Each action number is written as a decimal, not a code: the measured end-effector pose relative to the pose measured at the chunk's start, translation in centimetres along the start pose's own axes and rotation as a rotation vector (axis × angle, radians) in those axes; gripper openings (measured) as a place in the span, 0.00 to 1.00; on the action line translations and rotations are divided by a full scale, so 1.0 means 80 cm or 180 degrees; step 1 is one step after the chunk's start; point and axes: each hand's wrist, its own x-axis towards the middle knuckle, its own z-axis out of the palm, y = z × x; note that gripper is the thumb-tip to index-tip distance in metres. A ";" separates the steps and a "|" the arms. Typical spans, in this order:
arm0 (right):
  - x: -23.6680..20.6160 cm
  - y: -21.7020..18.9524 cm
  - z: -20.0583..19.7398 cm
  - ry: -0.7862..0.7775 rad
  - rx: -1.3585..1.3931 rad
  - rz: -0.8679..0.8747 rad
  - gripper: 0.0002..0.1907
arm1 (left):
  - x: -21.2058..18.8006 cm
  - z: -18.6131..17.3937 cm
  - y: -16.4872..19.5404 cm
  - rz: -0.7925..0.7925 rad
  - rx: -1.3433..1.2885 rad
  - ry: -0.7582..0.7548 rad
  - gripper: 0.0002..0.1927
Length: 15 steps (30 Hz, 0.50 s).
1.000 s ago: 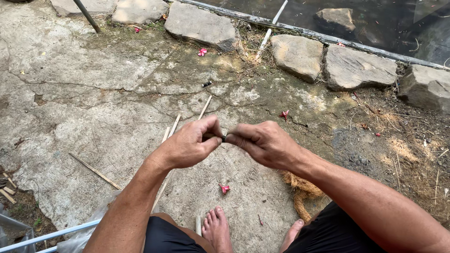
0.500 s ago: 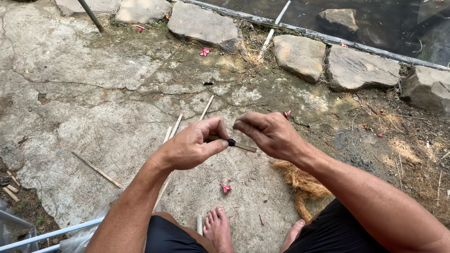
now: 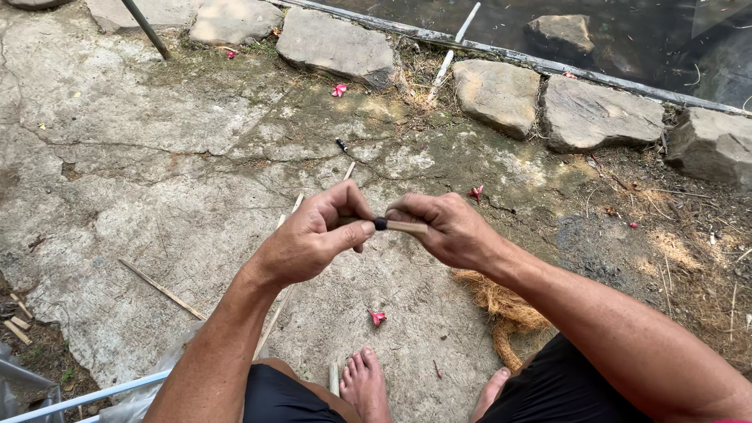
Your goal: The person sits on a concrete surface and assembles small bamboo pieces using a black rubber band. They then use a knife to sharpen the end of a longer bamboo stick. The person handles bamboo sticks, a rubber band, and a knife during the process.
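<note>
Currently the left hand [image 3: 309, 239] pinches a small dark bead [image 3: 380, 223] between thumb and forefinger, remaining fingers curled. The right hand [image 3: 442, 227] is closed around one thin pale stick [image 3: 407, 228], its tip touching the bead. Both hands meet above the cracked concrete ground [image 3: 157, 180]. Three pink petals [image 3: 377, 317] lie scattered nearby. Five flat stones [image 3: 337, 47] border the far edge; bare ground lies open to the left.

You are gripping a pale, matt wooden stick [image 3: 406, 227] tipped with a small, dark, slightly glossy bead [image 3: 380, 224]. Beneath you, the cracked concrete ground [image 3: 157, 196] is looking rough and dull, the border stones [image 3: 337, 47] are showing coarse, and the coconut fibre [image 3: 501, 301] is looking dry and bristly.
</note>
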 end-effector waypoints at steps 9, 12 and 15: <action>-0.001 0.001 0.001 -0.0023 0.0057 0.0127 0.13 | -0.001 0.003 -0.004 -0.0203 0.0936 -0.0396 0.04; 0.000 -0.001 0.001 -0.0002 0.0090 -0.0093 0.12 | -0.002 -0.002 -0.004 -0.0036 0.0045 -0.0053 0.02; -0.005 -0.008 0.010 -0.0312 -0.0079 -0.0171 0.11 | 0.008 -0.004 -0.004 -0.0045 0.0524 0.0669 0.02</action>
